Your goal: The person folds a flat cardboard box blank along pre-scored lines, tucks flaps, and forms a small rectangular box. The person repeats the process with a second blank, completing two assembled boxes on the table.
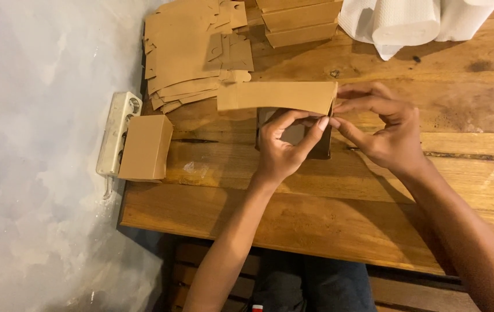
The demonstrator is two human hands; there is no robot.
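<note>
A brown cardboard box (270, 96) stands half folded on the wooden table (328, 208), its long lid flap raised toward me and its dark inside showing below. My left hand (284, 144) reaches in from below and grips the box's front wall, fingers curled over the edge. My right hand (383, 124) pinches the box's right end, thumb and fingertips meeting at the corner of the flap. Both hands touch near that corner.
A heap of flat brown cardboard blanks (192, 52) lies at the table's far left. A finished closed box (146, 147) sits by the left edge over a white power strip (117, 130). Stacked folded boxes (299, 20) and white paper rolls (409, 20) stand at the back.
</note>
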